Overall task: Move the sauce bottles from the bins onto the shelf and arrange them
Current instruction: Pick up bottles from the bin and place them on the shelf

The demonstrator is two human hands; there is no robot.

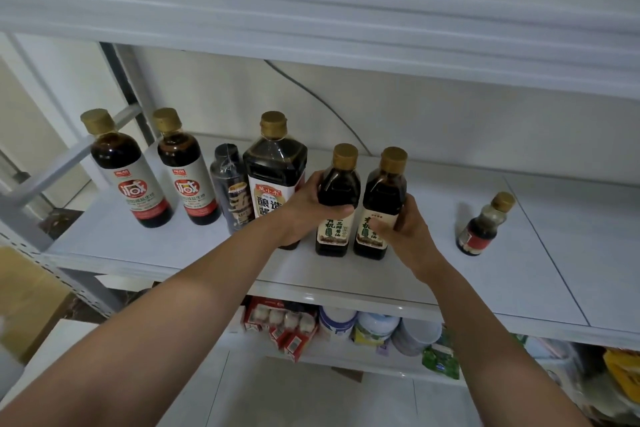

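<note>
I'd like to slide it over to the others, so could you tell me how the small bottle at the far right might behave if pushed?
The small bottle probably tips easily: it is narrow and stands alone on the smooth shelf. It looks partly full, so likely light. Pushing low seems safer.

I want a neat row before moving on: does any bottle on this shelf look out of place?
Yes. The small bottle stands alone at the right of the shelf, apart from the row. The left hand and right hand each grip one of two matching bottles. Nothing is spilled or toppled.
</note>
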